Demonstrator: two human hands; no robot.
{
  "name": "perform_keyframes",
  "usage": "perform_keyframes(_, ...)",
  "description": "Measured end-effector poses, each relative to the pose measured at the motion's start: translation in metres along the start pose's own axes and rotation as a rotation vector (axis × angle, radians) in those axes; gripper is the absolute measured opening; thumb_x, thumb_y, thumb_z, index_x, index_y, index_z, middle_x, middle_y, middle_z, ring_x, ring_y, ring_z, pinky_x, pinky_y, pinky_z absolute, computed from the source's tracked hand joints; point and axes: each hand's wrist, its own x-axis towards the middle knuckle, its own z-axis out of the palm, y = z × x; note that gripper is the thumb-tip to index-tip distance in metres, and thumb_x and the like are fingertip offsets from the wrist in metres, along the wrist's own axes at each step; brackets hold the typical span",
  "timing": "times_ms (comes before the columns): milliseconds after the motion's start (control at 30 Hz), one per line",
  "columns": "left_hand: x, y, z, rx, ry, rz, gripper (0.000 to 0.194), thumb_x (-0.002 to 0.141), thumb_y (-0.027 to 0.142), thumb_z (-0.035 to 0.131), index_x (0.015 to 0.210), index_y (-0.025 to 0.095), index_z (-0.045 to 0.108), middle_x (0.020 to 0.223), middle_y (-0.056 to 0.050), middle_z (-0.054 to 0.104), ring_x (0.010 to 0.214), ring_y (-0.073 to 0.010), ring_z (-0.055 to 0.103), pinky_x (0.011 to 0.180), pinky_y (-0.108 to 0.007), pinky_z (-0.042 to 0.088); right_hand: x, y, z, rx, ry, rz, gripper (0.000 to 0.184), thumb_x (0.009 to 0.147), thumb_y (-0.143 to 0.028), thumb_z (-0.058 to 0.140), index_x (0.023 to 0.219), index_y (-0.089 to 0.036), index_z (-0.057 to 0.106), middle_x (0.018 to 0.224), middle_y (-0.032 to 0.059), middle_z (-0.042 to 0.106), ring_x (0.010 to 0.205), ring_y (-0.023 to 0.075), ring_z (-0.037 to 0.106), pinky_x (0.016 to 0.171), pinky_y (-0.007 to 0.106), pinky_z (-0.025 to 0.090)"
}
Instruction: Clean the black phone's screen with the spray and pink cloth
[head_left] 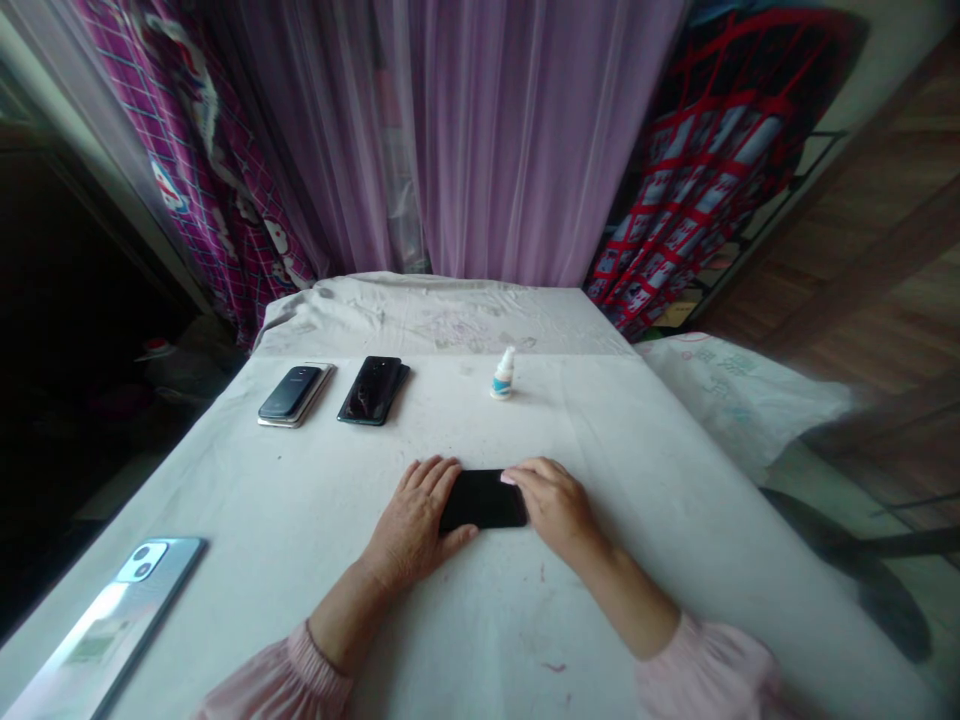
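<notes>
A black phone [484,498] lies flat, screen up, in the middle of the white-covered table [637,470]. My left hand [414,520] rests on its left end, fingers stretched over the edge and thumb along the near side. My right hand [551,503] covers its right end with the fingers curved down onto it. Both hands hold the phone against the table. Pink sleeves show at both wrists.
At the back left lie two dark phones [291,393] [372,389] side by side. A small white dropper bottle with a blue label [503,375] stands behind the hands. A silver-blue phone [112,622] lies face down at the near left edge. Purple curtains hang behind.
</notes>
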Motion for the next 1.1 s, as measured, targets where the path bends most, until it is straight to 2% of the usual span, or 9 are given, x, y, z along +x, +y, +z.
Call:
perform_keyframes(100, 0.001, 0.002, -0.002, 0.002, -0.005, -0.008, 0.071, 0.086, 0.058, 0.057, 0.138, 0.013, 0.042, 0.14, -0.016, 0.051, 0.133, -0.0332, 0.041, 0.112, -0.054, 0.029, 0.009, 0.005, 0.006, -0.011, 0.022, -0.002, 0.032, 0.089, -0.003, 0.044, 0.096, -0.02, 0.07, 0.088, 0.0065, 0.067, 0.084, 0.0188, 0.061, 0.078, 0.032, 0.053)
perform_keyframes(167, 0.001, 0.002, -0.002, -0.001, 0.0, -0.012, 0.071, 0.085, 0.059, 0.057, 0.137, 0.013, 0.042, 0.139, -0.017, 0.051, 0.132, -0.0332, 0.042, 0.112, -0.054, 0.029, 0.006, 0.002, 0.005, -0.021, 0.034, -0.008, 0.032, 0.09, -0.004, 0.044, 0.098, -0.02, 0.07, 0.089, 0.0067, 0.067, 0.085, 0.0191, 0.062, 0.078, 0.032, 0.053)
perform_keyframes(467, 0.0, 0.004, -0.001, -0.01, 0.016, -0.031, 0.07, 0.085, 0.059, 0.057, 0.138, 0.016, 0.042, 0.14, -0.015, 0.051, 0.132, -0.0331, 0.042, 0.111, -0.054, 0.03, -0.039, -0.023, -0.016, -0.003, -0.009, -0.023, 0.031, 0.09, -0.004, 0.044, 0.106, -0.019, 0.066, 0.095, 0.0073, 0.067, 0.09, 0.0185, 0.063, 0.079, 0.03, 0.054)
perform_keyframes(567, 0.0, 0.005, -0.001, -0.016, 0.011, -0.037, 0.069, 0.085, 0.058, 0.057, 0.137, 0.016, 0.043, 0.139, -0.015, 0.052, 0.132, -0.0329, 0.042, 0.112, -0.054, 0.029, -0.031, -0.018, -0.014, -0.005, -0.021, -0.022, 0.031, 0.091, -0.006, 0.044, 0.104, -0.02, 0.067, 0.094, 0.0071, 0.068, 0.088, 0.0187, 0.063, 0.079, 0.031, 0.054)
perform_keyframes(767, 0.001, 0.005, -0.001, -0.006, 0.015, -0.034, 0.069, 0.084, 0.06, 0.057, 0.136, 0.016, 0.045, 0.137, -0.015, 0.053, 0.131, -0.0331, 0.044, 0.111, -0.054, 0.03, 0.005, -0.001, 0.001, -0.045, 0.015, -0.006, 0.03, 0.09, -0.006, 0.045, 0.097, -0.02, 0.07, 0.089, 0.0069, 0.067, 0.084, 0.0192, 0.063, 0.078, 0.032, 0.054)
perform_keyframes(833, 0.0, 0.005, 0.0, -0.002, 0.019, -0.034, 0.069, 0.084, 0.06, 0.057, 0.135, 0.016, 0.045, 0.137, -0.015, 0.054, 0.131, -0.033, 0.044, 0.111, -0.054, 0.03, 0.007, -0.002, 0.003, -0.053, 0.031, -0.003, 0.03, 0.09, -0.005, 0.045, 0.096, -0.021, 0.07, 0.088, 0.0067, 0.067, 0.083, 0.0189, 0.063, 0.078, 0.032, 0.054)
perform_keyframes(1100, 0.0, 0.005, 0.0, -0.017, 0.019, -0.036, 0.07, 0.084, 0.06, 0.058, 0.136, 0.016, 0.044, 0.138, -0.016, 0.053, 0.132, -0.0329, 0.042, 0.112, -0.054, 0.028, -0.039, -0.029, -0.017, -0.013, -0.007, -0.017, 0.034, 0.089, -0.003, 0.043, 0.105, -0.02, 0.068, 0.096, 0.007, 0.068, 0.09, 0.0178, 0.063, 0.08, 0.03, 0.055)
